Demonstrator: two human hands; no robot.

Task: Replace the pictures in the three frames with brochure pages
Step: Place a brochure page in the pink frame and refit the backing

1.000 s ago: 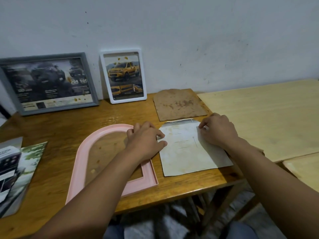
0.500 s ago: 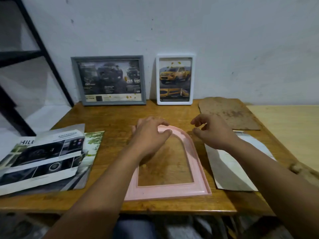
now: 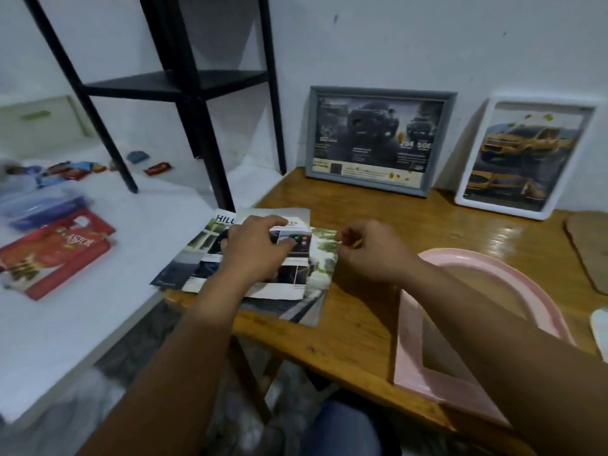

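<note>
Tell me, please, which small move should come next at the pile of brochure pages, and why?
Probably lift the top glossy brochure page off the pile: the left hand rests on it, the right hand is at its edge, and the pink arched plastic frame lies without a picture.

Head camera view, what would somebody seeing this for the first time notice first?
Probably the two hands at the centre: the left hand presses on a stack of brochure pages at the wooden table's left edge, and the right hand pinches a page's corner. Next, the empty pink arched frame lying flat at lower right, and the grey frame and white frame leaning against the wall.
</note>
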